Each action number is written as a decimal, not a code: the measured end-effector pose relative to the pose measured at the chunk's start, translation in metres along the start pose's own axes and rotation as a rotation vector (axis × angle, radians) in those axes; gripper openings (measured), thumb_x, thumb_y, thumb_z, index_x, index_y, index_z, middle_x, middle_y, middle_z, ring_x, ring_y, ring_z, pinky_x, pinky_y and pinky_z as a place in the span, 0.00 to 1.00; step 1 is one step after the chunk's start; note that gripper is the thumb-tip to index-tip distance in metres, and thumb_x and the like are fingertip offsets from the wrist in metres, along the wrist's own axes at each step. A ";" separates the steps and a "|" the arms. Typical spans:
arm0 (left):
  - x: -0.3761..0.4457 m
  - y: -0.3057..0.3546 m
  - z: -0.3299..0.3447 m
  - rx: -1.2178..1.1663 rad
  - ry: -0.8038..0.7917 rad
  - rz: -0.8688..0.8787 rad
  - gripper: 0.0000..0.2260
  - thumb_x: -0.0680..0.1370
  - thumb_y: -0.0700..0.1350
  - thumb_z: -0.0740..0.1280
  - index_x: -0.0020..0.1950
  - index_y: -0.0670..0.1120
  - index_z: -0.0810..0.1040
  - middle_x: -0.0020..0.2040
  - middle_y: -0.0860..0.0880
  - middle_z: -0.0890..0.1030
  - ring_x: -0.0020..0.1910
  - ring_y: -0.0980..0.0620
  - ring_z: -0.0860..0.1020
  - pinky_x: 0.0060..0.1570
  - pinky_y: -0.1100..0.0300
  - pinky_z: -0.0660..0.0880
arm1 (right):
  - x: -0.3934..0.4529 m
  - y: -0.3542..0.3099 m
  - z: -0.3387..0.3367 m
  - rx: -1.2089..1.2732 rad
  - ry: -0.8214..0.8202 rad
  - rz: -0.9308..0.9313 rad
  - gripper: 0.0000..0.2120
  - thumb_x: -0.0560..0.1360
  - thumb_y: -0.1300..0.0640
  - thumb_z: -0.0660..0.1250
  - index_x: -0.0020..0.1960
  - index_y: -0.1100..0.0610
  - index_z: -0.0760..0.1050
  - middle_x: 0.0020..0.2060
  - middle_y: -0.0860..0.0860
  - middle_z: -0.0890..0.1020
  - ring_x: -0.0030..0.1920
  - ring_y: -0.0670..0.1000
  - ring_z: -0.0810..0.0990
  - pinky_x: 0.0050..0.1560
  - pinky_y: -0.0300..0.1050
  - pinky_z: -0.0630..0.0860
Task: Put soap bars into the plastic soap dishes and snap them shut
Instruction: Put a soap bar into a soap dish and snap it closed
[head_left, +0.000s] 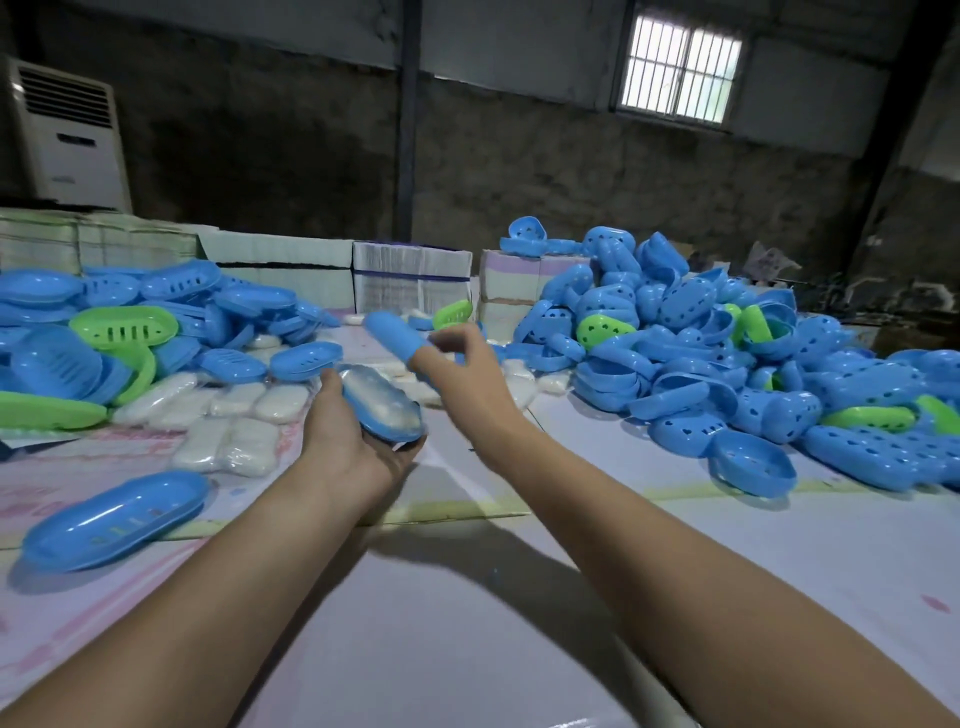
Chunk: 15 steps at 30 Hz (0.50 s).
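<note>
My left hand (349, 441) grips a blue soap dish base (402, 434) from below, tilted, with a wrapped white soap bar (379, 396) lying in it. Just above and to the right, my right hand (470, 382) pinches one end of a blurred blue lid (392, 332), which hangs over the far end of the base without touching it. Loose wrapped soap bars (234, 410) lie on the table to the left of my left hand.
A heap of blue and green dish bases (130, 322) fills the far left, and a larger heap of perforated lids (727, 353) the right. A single blue base (114, 514) lies at front left. Stacked cartons (410, 275) line the back.
</note>
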<state>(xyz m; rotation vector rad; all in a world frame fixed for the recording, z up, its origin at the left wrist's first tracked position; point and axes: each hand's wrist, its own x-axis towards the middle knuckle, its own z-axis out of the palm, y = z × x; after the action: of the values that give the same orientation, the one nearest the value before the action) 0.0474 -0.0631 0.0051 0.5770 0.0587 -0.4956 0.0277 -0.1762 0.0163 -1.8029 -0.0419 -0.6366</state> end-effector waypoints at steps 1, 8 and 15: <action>0.000 0.002 -0.001 -0.002 -0.001 0.016 0.25 0.83 0.64 0.56 0.66 0.46 0.77 0.55 0.43 0.83 0.53 0.45 0.82 0.60 0.49 0.77 | -0.009 -0.002 0.005 -0.033 -0.044 -0.029 0.11 0.70 0.54 0.71 0.49 0.47 0.71 0.47 0.46 0.76 0.42 0.36 0.76 0.37 0.29 0.71; -0.009 0.007 0.001 0.011 -0.001 0.065 0.28 0.84 0.63 0.55 0.71 0.43 0.74 0.66 0.37 0.79 0.61 0.39 0.80 0.58 0.45 0.77 | -0.026 -0.003 0.013 -0.182 -0.063 -0.079 0.16 0.68 0.49 0.77 0.42 0.48 0.69 0.50 0.52 0.77 0.46 0.49 0.77 0.36 0.31 0.70; -0.009 0.000 0.008 -0.059 -0.014 0.187 0.27 0.84 0.62 0.55 0.74 0.45 0.72 0.67 0.37 0.79 0.65 0.40 0.78 0.68 0.43 0.73 | -0.021 0.004 0.006 0.003 0.068 -0.009 0.21 0.59 0.38 0.75 0.41 0.49 0.71 0.42 0.54 0.79 0.40 0.50 0.78 0.41 0.46 0.74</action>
<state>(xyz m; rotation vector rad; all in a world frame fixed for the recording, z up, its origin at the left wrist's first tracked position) 0.0386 -0.0630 0.0134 0.5157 0.0061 -0.3155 0.0131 -0.1656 0.0026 -1.7776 -0.0049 -0.7039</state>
